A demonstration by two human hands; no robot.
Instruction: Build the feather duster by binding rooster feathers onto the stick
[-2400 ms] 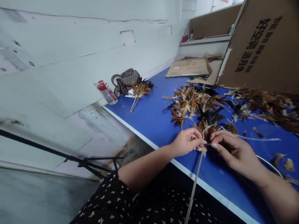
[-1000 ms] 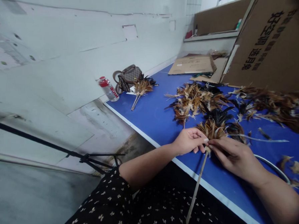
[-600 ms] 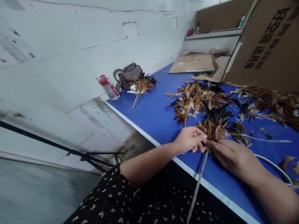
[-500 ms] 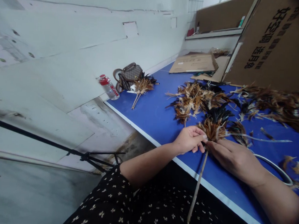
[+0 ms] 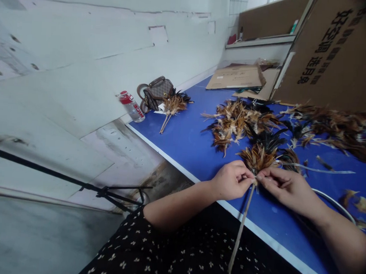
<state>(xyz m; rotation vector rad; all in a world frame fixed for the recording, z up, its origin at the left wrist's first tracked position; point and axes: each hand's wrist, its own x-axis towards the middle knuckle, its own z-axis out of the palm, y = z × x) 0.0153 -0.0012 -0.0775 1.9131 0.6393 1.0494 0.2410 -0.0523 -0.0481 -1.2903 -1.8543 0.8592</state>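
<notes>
A feather duster [image 5: 258, 156] with brown and black feathers lies at the table's front edge. Its thin wooden stick [image 5: 242, 232] slants down over the edge to my lap. My left hand [image 5: 234, 180] is closed in a pinch at the neck, just below the feathers. Facing it, my right hand [image 5: 286, 186] pinches at the same spot, fingertips almost touching the left ones. Between them shows a small pale piece of binding strip, mostly hidden by the fingers. A clear plastic strip [image 5: 331, 169] runs rightward across the table from behind my right hand.
Loose feather bunches [image 5: 242, 119] and a long feather pile [image 5: 340, 124] cover the blue table [image 5: 185, 149]. Another duster [image 5: 175, 104], a handbag [image 5: 161, 89] and a bottle [image 5: 132, 106] stand far left. Cardboard [image 5: 337, 59] rises behind. A metal ring [image 5: 335, 204] lies beside my right forearm.
My right hand has turned and drawn back slightly, now pinching with the fingertips. My left hand has rolled over into a tighter pinch. The strip's loop before the feathers is gone from sight.
</notes>
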